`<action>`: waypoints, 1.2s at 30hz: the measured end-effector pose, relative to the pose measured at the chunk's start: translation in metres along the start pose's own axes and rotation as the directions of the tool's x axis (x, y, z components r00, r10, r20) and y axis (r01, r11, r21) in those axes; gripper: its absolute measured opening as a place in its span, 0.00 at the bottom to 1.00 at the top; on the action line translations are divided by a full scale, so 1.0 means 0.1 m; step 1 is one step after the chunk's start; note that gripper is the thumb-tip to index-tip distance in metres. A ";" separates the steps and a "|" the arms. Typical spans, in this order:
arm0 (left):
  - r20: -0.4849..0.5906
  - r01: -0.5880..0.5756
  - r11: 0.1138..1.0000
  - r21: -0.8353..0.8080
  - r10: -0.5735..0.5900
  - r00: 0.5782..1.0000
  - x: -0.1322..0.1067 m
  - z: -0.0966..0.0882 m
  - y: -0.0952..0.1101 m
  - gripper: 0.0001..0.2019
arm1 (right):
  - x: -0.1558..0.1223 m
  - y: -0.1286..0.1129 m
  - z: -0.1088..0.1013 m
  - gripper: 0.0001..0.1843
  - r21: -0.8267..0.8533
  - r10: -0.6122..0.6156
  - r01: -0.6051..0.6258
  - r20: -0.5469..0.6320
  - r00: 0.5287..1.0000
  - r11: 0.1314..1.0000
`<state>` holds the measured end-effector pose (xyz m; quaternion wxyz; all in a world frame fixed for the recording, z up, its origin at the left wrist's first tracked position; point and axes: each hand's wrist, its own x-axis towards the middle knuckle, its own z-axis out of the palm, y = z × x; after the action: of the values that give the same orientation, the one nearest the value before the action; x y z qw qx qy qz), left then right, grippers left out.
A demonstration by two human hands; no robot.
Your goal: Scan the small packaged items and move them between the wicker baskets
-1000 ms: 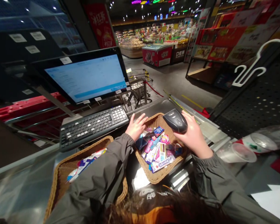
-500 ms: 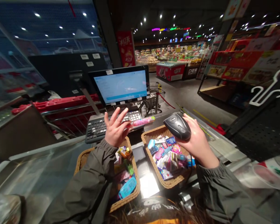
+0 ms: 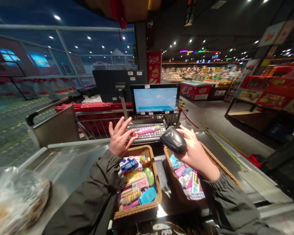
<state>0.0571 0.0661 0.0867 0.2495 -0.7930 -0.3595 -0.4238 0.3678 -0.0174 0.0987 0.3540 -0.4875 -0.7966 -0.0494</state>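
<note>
Hands first: the left hand (image 3: 119, 139) has its fingers spread wide, yet it pinches a thin pink packet (image 3: 145, 131) between thumb and a finger. The packet sticks out sideways over the keyboard (image 3: 147, 131). The right hand (image 3: 191, 150) is wrapped around a black scanner (image 3: 173, 140), and the scanner's nose points toward the pink packet.

A second ago the left hand was down among the sweets in the right basket (image 3: 229, 176). Half a second ago it was already up with the packet. Now the scanner has come closer and lower, so packet and scanner sit near each other. It looks like the packet is being held up to be read.

The left basket (image 3: 154, 163) sits under the left wrist, full of small packs. The writing on the screen (image 3: 155, 99) is too blurry to read. A shiny bag (image 3: 17, 199) at the bottom left is cut off and fuzzy. The worktop (image 3: 68, 163) is partly hidden by both sleeves.
</note>
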 end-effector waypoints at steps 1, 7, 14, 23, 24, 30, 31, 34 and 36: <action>0.002 0.008 1.000 0.003 -0.008 1.000 -0.02 -0.03 -0.02 0.12 | 0.00 -0.03 0.02 0.24 0.004 -0.013 0.013 0.007 1.000 1.000; 0.003 0.040 0.999 0.017 -0.040 0.999 -0.14 -0.16 -0.15 0.12 | 0.01 -0.16 0.10 0.24 0.013 -0.034 0.033 0.045 0.998 0.999; 0.005 0.044 0.999 0.026 -0.044 0.999 -0.22 -0.21 -0.25 0.11 | 0.00 -0.27 0.13 0.25 0.038 -0.032 0.030 0.074 0.997 0.999; 0.008 0.049 0.998 0.031 -0.049 0.999 -0.28 -0.25 -0.31 0.11 | -0.03 -0.31 0.16 0.25 0.021 -0.055 0.054 0.098 0.994 0.998; 0.007 0.048 0.998 0.032 -0.048 0.999 -0.29 -0.25 -0.31 0.11 | -0.03 -0.32 0.15 0.25 0.022 -0.053 0.052 0.100 0.994 0.998; 0.026 0.057 0.998 0.035 -0.058 0.998 -0.35 -0.25 -0.30 0.12 | -0.06 -0.37 0.16 0.24 0.044 -0.039 0.034 0.117 0.992 0.998; 0.031 0.063 0.997 0.035 -0.064 0.997 -0.36 -0.24 -0.30 0.12 | -0.07 -0.36 0.16 0.24 0.047 -0.041 0.036 0.121 0.992 0.998; 0.046 0.080 0.996 0.032 -0.081 0.996 -0.41 -0.23 -0.30 0.11 | -0.10 -0.36 0.19 0.25 0.051 -0.049 0.043 0.128 0.991 0.998; 0.056 0.085 0.996 0.028 -0.086 0.995 -0.44 -0.22 -0.30 0.11 | -0.12 -0.35 0.21 0.25 0.052 -0.052 0.046 0.133 0.990 0.998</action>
<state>0.0063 0.0530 0.0636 0.2310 -0.7854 -0.4055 -0.4067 0.3317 -0.0362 0.0852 0.3098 -0.4613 -0.8314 -0.0058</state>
